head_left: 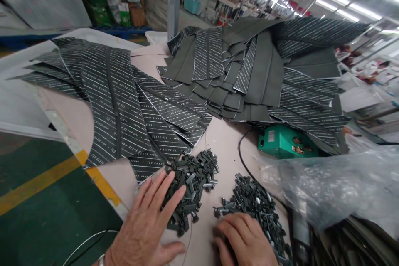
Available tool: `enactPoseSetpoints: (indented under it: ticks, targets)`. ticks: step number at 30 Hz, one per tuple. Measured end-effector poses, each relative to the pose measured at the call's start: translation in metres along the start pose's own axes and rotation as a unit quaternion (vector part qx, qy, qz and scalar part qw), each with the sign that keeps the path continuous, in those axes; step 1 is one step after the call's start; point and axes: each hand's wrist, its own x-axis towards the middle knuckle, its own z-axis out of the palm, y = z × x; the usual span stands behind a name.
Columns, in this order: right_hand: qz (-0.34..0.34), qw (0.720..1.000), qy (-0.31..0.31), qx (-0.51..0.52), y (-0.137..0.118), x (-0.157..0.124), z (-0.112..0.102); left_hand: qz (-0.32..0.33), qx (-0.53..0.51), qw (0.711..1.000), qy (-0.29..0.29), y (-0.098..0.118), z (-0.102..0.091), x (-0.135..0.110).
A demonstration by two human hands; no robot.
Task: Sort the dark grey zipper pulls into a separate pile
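1. A green box (pixel 285 141) sits on the pale table (pixel 224 137), its far edge tucked under dark cloth; everything below is placed from it
2. Left of the green box and nearer the person lies a pile of small dark metal parts (pixel 195 178)
3. The left hand (pixel 149 220) rests on that pile's near left edge, further left of the green box, open and flat with fingers spread, gripping nothing
4. Just in front of the green box, toward the person, lies a second pile (pixel 255 205) of the same parts, apart from the first with a bare strip of table between them
5. The right hand (pixel 246 239) lies palm down on the side of the second pile away from the green box, fingers curled onto the parts; whether it pinches one I cannot tell
6. A black cable (pixel 243 153) curves from the green box's left side toward the person, past the second pile
7. Well left of the green box, striped fabric panels (pixel 118 104) with zips lie fanned out, their near tips touching the first pile
8. Behind and partly over the green box lies a heap of cut fabric pieces (pixel 249 66), some striped, some plain grey
9. Right of the green box and nearer the person lies a crumpled clear plastic bag (pixel 336 187)
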Motion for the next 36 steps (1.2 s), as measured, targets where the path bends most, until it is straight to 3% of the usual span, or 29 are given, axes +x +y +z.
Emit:
enactPoseSetpoints:
  ticks: [5, 10, 15, 19, 22, 26, 29, 32, 36]
  targets:
    - [0.035, 0.998, 0.059, 0.001, -0.011, 0.036, 0.01, -0.036, -0.008, 0.998, 0.042, 0.007, 0.015, 0.014]
    - [0.024, 0.996, 0.08, 0.013, 0.001, 0.019, 0.015, -0.08, -0.063, 0.991, 0.086, -0.006, 0.016, 0.023]
    - [0.012, 0.997, 0.023, 0.07, 0.018, 0.015, -0.002, -0.07, -0.09, 0.99, 0.086, -0.021, 0.014, 0.024]
    - [0.124, 0.988, 0.001, 0.096, 0.03, 0.052, -0.01, -0.013, -0.045, 0.996, 0.08, -0.027, 0.014, 0.025]
    - [0.199, 0.973, -0.063, 0.096, 0.038, 0.09, -0.011, 0.042, 0.008, 0.998, 0.054, -0.036, 0.017, 0.024]
    - [0.203, 0.959, -0.164, 0.111, 0.041, 0.129, -0.014, 0.091, 0.034, 0.993, 0.064, -0.05, 0.028, 0.018]
    - [0.208, 0.952, -0.162, 0.154, 0.041, 0.136, -0.013, 0.105, 0.048, 0.99, 0.076, -0.056, 0.043, 0.013]
    - [0.264, 0.923, -0.092, 0.263, 0.045, 0.13, -0.006, 0.085, 0.047, 0.992, 0.081, -0.06, 0.053, 0.008]
    - [0.369, 0.836, 0.007, 0.405, 0.057, 0.117, 0.007, 0.08, 0.02, 0.993, 0.09, -0.064, 0.053, 0.006]
